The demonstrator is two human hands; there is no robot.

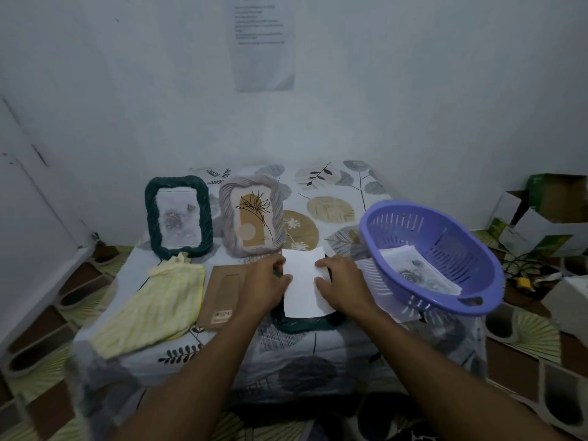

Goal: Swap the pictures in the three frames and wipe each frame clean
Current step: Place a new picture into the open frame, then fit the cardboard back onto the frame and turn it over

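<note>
The table [318,351] stands against the far wall and is covered with a leaf-patterned cloth. Its near edge runs left to right below both forearms, with a bare strip of cloth in front of it. More bare cloth lies far of the hands, between the pale frame [253,214] and the purple basket [429,256]. The white sheet [302,284] lies at table centre, blank face up, long axis running near to far and tilted slightly. It rests on the flat dark frame [305,323], of which only the near and left rim shows; the frame's long axis cannot be determined. The sheet's far edge reaches the lower right corner of the pale frame. The left hand [264,284] holds the sheet's left edge, fingers bent and thumb on top. The right hand [342,288] holds the right edge, forefinger and thumb curled onto the paper. The brown backing board [222,294] lies flat just left of the left hand, long axis near to far. The yellow cloth [152,310] lies left of the board, reaching toward the near left corner. The dark green frame [176,216] and the pale frame stand upright, portrait, side by side at the far left, facing near. The basket sits just beside the right wrist at the table's right edge and holds loose pictures [420,268].
</note>
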